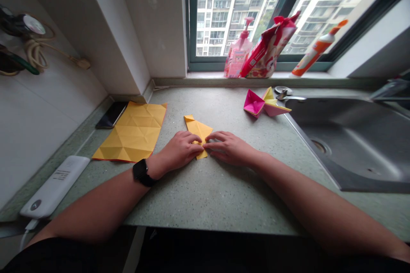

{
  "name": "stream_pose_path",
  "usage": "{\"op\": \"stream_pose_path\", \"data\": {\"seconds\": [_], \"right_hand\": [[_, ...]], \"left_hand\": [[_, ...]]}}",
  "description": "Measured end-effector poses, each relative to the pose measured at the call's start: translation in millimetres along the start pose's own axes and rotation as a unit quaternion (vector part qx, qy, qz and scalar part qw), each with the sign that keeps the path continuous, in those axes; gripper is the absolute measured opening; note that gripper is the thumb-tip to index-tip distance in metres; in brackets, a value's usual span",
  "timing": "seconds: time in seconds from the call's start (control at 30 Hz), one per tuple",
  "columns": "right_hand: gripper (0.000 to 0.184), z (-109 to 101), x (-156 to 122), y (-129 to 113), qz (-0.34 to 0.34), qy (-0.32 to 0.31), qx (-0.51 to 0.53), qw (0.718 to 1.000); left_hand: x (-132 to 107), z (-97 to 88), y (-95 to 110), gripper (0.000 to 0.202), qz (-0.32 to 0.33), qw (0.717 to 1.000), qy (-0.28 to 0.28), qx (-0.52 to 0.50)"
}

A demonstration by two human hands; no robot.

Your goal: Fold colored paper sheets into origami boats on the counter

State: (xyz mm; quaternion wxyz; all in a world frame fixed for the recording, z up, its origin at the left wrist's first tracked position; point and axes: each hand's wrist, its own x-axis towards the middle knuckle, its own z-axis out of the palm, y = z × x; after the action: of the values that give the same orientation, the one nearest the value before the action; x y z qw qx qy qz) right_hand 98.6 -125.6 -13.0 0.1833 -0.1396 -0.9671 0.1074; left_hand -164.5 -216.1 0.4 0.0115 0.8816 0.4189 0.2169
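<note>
A small piece of folded yellow-orange paper (199,129) lies flat on the countertop in front of me, with a little flap folded over at its upper left corner. My left hand (183,147), with a black watch on the wrist, pinches the paper's lower part from the left. From the right, my right hand (226,147) grips the same part, its fingertips meeting those of the left. The fingers hide some of the paper's lower middle. To the left lies a larger creased yellow sheet (136,130) with a red underside showing at its edge.
A phone (111,114) and a white power bank (56,187) with a cable lie left. Pink-and-yellow folded paper shapes (256,104) stand near the metal sink (352,140). A pump bottle (238,53), red bag (269,49) and orange-white tube (314,53) stand on the windowsill.
</note>
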Motion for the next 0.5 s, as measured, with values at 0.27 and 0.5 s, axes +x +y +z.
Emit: {"op": "stream_pose_path", "data": {"seconds": [0.27,0.5], "right_hand": [[0.03,-1,1,0,0.001,-0.004,0.002,1.0],[0.028,-2,2,-3,0.012,-0.015,0.003,1.0]], "left_hand": [[-4,-10.7,2,0.013,0.014,0.999,-0.048,0.018],[-6,-24.1,5,0.016,0.025,0.993,-0.112,-0.015]]}}
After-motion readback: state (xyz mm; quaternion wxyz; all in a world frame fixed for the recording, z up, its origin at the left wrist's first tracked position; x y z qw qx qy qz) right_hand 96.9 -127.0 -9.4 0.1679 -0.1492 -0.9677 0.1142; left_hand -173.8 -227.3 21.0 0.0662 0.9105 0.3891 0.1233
